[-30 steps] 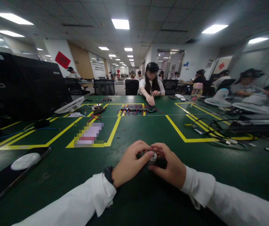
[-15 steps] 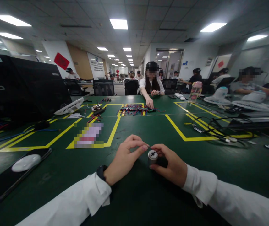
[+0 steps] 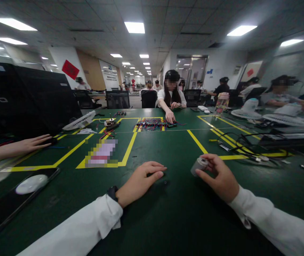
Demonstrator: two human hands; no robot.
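My right hand (image 3: 220,177) grips a small grey metal cylinder (image 3: 199,165), tilted on its side just above the green table (image 3: 168,220). My left hand (image 3: 141,181) rests on the table to the left of it, fingers curled down and pressed close together; whether anything is under them is hidden. A tiny dark part (image 3: 165,182) lies on the mat just right of its fingertips. Both arms wear white sleeves, and a dark watch (image 3: 112,193) sits on my left wrist.
A phone (image 3: 13,199) with a white oval object (image 3: 31,184) on it lies at the left. Another person's hand (image 3: 33,143) reaches in from the left edge. A person opposite touches a pile of coloured wires (image 3: 154,124). Black cables (image 3: 245,144) lie at the right.
My right hand has carried the cylinder off to the right, away from my left hand. My left hand has dropped flat to the table. Another person's hand has come in at the left.
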